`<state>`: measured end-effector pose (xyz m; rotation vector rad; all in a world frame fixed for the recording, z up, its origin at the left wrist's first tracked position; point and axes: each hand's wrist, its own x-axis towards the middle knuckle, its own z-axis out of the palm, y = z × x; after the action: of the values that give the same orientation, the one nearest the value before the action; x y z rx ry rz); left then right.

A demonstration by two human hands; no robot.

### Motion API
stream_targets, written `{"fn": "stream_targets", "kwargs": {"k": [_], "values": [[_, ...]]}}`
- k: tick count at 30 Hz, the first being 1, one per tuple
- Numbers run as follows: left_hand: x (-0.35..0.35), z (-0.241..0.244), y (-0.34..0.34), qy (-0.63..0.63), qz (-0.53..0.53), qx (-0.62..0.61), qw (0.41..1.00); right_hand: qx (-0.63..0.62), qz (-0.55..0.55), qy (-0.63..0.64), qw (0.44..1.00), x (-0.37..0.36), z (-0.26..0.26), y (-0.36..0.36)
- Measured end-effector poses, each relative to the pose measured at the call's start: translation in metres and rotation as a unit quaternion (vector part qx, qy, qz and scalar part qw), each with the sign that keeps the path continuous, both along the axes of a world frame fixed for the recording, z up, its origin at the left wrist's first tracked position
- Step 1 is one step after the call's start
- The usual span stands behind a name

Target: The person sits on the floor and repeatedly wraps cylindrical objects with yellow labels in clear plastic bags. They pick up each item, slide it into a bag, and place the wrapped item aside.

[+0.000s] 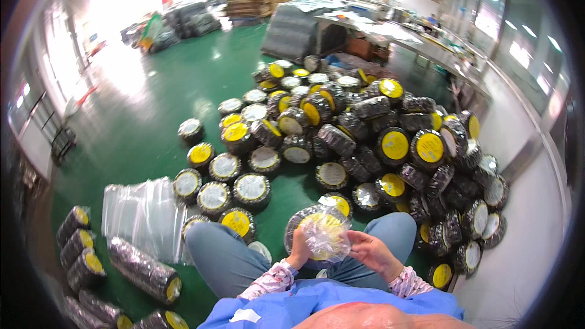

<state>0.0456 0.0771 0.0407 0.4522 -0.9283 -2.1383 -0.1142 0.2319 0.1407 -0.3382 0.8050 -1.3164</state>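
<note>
A round black roll or wheel (292, 228) with a yellow disc label stands between my knees, its face partly covered by crumpled clear plastic film (325, 237). My left hand (300, 247) grips the film at its left side, with the fingers partly hidden behind it. At the film's right edge, my right hand (372, 251) has its thumb and fingertips on the plastic. Just beyond, another wrapped roll with a yellow label (337, 204) lies on the green floor.
A large heap of film-wrapped black rolls (343, 139) with yellow or white discs spreads ahead and right, against a pale wall (516, 246). Flat clear plastic bags (141, 214) lie at the left. Near them are long wrapped stacks (144, 269). A cluttered workbench (393, 32) stands behind the heap.
</note>
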Motion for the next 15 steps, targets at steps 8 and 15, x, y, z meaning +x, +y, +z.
{"fn": "stream_targets", "kwargs": {"k": [8,15], "values": [[0.004,0.055,0.031,-0.110,0.026,-0.601,0.792,0.050,0.054,0.007,0.997,0.033,-0.129,-0.017],[0.053,0.079,0.046,-0.028,-0.096,-0.849,0.518,0.071,0.106,-0.408,0.904,0.014,-0.089,-0.073]]}}
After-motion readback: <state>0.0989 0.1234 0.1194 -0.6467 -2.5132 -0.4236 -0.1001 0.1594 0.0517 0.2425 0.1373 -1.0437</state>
